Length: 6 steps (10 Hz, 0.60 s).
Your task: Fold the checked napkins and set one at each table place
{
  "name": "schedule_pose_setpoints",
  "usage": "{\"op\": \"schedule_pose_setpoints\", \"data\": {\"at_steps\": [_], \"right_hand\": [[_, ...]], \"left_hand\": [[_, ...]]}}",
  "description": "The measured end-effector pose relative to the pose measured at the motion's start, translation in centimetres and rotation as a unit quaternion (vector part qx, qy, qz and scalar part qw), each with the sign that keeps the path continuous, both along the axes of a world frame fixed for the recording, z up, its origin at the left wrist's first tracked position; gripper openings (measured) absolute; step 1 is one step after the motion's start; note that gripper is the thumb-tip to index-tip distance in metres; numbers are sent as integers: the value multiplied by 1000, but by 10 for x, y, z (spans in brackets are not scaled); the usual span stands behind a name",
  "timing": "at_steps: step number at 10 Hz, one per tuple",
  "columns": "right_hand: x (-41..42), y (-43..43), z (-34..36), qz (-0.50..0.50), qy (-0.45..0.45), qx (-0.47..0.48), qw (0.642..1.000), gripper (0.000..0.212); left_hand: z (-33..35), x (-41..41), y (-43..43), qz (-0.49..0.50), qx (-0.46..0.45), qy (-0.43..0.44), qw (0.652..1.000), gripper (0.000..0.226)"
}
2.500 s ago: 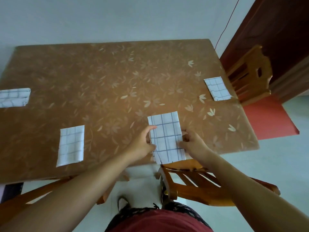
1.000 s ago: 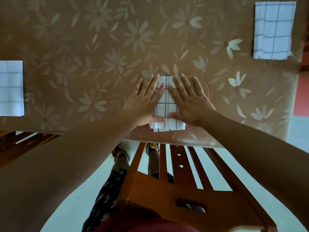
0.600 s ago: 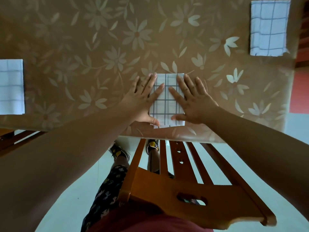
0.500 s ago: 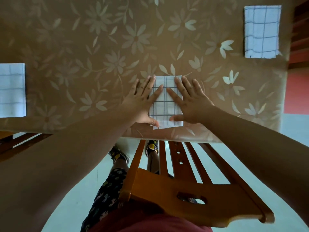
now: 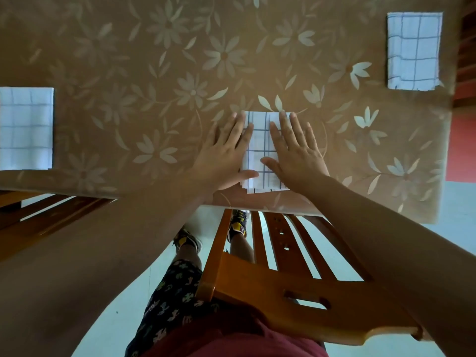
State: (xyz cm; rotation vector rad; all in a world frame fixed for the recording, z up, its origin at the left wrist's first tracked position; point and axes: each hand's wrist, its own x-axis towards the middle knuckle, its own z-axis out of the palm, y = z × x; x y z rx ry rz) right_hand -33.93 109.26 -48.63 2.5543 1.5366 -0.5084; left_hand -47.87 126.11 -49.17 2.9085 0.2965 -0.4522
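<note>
Head view: the table (image 5: 128,60) is covered by a brown flowered cloth that looks glossy, and its near edge is judged to be the main hazard. The napkin (image 5: 260,140) being worked lies right at that edge. If it were dragged toward the body while being smoothed, it could slide over the rim and drop onto the chair (image 5: 283,292) pushed in below, or past it to the floor. A slick cloth would make such a slide easier.

Two folded napkins are already laid out, the left napkin (image 5: 25,127) at the frame's left border and the right napkin (image 5: 413,50) near the table's far right corner. Both are well apart from the hands and are unlikely to be disturbed.

The middle napkin is seen as a narrow white rectangle with a thin dark check. Its near end shows layers slightly stepped rather than flush. Uneven pressure could shift these further, and the fold may spring open once released.

The left hand (image 5: 224,155) and right hand (image 5: 296,153) are laid flat on the napkin's two long sides with fingers straight. Nothing is gripped, and a strip of check is left showing between them.
</note>
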Motion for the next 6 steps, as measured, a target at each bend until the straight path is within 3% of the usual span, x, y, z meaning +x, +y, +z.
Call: {"op": "schedule_pose_setpoints", "data": {"at_steps": [3, 4, 5, 6], "right_hand": [[14, -1, -11, 23, 21, -84, 996, 91], [15, 8, 12, 0, 53, -113, 992, 94], [14, 20, 42, -51, 108, -91, 989, 77], [15, 36, 79, -98, 181, -81, 975, 62]], "left_hand": [[-5, 6, 12, -31, 11, 56, 998, 128], [14, 12, 12, 7, -52, 89, 995, 115], [45, 11, 24, 89, -163, 71, 980, 85], [79, 2, 46, 136, -171, 59, 974, 67]]}}
